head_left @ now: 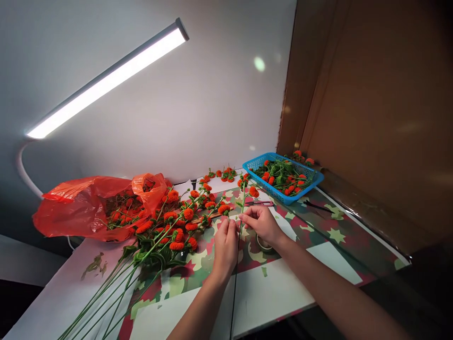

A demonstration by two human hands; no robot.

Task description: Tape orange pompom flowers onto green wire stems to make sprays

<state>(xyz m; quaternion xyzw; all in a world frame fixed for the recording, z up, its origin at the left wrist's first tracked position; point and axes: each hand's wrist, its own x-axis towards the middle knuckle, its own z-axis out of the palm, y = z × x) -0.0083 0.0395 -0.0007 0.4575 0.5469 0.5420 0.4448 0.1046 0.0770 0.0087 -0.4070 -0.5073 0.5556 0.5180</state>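
An artificial flower stem (243,196) with small orange pompom-like blooms stands nearly upright between my hands. My left hand (225,246) is closed around its lower part. At about the same height, my right hand (261,226) pinches it with thumb and fingers. Close to my left hand lies a bunch of finished-looking orange flowers (188,214), their long green stems (116,281) trailing toward the front left. Beneath my right wrist a roll of tape (264,244) is partly hidden. Pink-handled scissors (265,203) rest just behind my right hand.
A red plastic bag (71,219) of orange flowers sits at the left. The blue basket (286,198) at the back right holds green stems and orange blooms. Black tweezers-like strips (316,207) lie beside it. A lit lamp (109,78) hangs above; a cardboard wall (375,118) stands right.
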